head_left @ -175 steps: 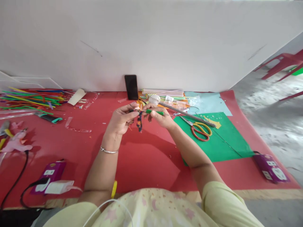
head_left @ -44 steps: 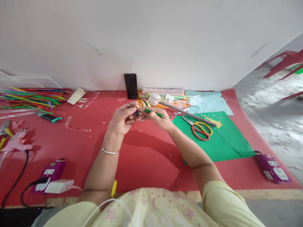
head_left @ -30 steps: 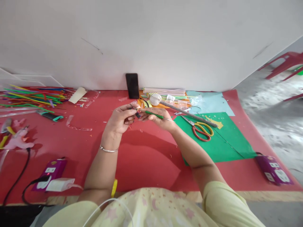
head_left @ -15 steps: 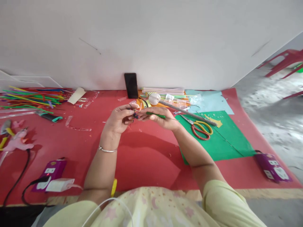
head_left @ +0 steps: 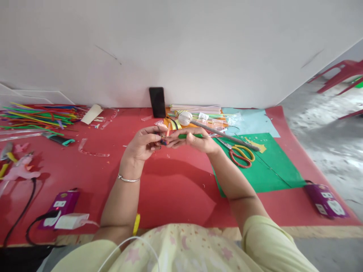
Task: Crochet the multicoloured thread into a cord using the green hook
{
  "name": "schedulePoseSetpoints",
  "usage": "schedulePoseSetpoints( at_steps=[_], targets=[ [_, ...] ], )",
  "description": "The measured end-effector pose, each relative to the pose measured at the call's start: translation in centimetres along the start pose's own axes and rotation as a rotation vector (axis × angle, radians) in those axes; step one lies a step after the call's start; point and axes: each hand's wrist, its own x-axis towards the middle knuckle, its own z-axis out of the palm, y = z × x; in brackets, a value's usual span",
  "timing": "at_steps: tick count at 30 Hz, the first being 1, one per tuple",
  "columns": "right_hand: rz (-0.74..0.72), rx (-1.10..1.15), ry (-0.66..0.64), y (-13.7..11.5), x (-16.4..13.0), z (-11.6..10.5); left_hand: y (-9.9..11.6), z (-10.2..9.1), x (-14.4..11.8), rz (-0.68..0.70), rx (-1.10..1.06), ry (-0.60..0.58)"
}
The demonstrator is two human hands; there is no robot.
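Above the red worktop (head_left: 176, 192), the left hand (head_left: 139, 145) pinched a small dark piece (head_left: 163, 142) while the right hand (head_left: 204, 144) gripped a green-handled tool (head_left: 185, 136).

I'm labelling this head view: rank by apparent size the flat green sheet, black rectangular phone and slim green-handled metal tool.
Largest to smallest:
Flat green sheet
Black rectangular phone
Slim green-handled metal tool, partly hidden

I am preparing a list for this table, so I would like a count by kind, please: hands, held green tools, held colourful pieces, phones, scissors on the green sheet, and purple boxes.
Hands: 2
Green tool: 1
Colourful piece: 1
Phone: 1
Scissors: 1
Purple boxes: 2
Total: 8
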Motion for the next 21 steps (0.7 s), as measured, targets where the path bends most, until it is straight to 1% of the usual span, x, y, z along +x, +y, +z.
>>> schedulePoseSetpoints(
  at_steps=[2,4,7,9,11,14,16,18,21],
  targets=[
    [0.039,0.087,0.042,1.1,0.3,-0.2,-0.2,0.1,0.0,0.008,-0.003,-0.037],
    [0.091,0.172,0.097,2.3,0.8,-0.1,-0.5,0.3,0.1,0.050,0.012,-0.051],
    [0.205,0.273,0.212,3.3,1.6,0.9,-1.0,0.8,0.2,0.140,0.059,-0.014],
    [0.237,0.302,0.285,3.5,2.0,1.7,-1.2,1.0,0.3,0.200,0.081,0.033],
    [0.196,0.263,0.347,3.5,2.2,2.2,-1.2,1.2,0.3,0.246,0.088,0.078],
    [0.104,0.078,0.411,3.4,2.2,2.2,-0.9,1.2,0.2,0.250,0.091,0.091],
    [0.098,-0.005,0.419,3.3,2.0,1.8,-0.9,1.2,0.1,0.240,0.103,0.093],
    [0.107,-0.019,0.406,3.2,1.8,1.5,-1.0,1.2,0.2,0.240,0.130,0.122],
    [0.045,-0.041,0.375,3.1,1.7,1.3,-1.1,1.2,0.3,0.266,0.137,0.176]
  ],
)
